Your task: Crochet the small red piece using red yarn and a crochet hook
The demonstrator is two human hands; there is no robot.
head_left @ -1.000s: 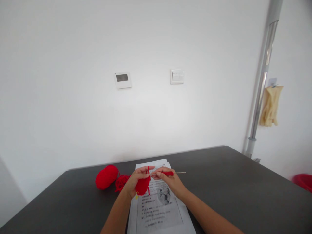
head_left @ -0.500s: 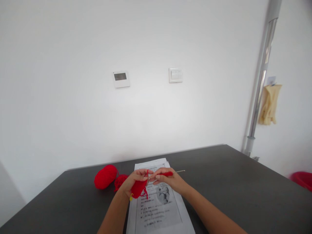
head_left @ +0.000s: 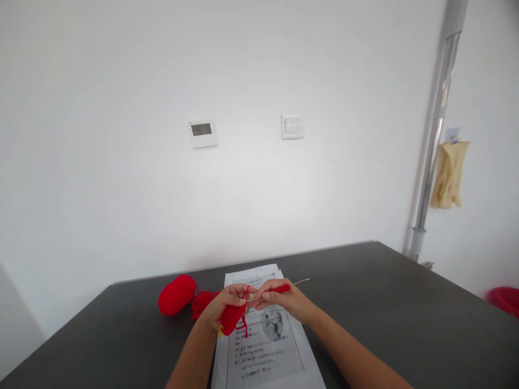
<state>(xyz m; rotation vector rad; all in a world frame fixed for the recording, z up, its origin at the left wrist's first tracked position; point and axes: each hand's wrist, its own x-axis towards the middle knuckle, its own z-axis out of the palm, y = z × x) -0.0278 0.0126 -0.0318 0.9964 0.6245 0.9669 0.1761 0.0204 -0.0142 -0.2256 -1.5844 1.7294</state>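
My left hand (head_left: 224,307) is closed round a small red crocheted piece (head_left: 232,319) with a yellow marker at its lower edge. My right hand (head_left: 286,300) pinches a crochet hook (head_left: 284,287) with a red grip and a thin metal shaft that sticks out to the upper right. The two hands meet above a printed paper sheet (head_left: 263,346). A red strand runs from the piece to a loose tangle of yarn (head_left: 201,302) and a red yarn ball (head_left: 177,294) on the left.
The dark grey table (head_left: 405,319) stretches right and toward me, its far edge against a white wall. A metal pole (head_left: 432,135) stands at the right with yellowish gloves (head_left: 448,175) hung beside it. A red container (head_left: 505,300) sits low at far right.
Both hands have dipped slightly and the hook's metal shaft now tilts up more. The red piece hangs lower in my left hand than a second ago.
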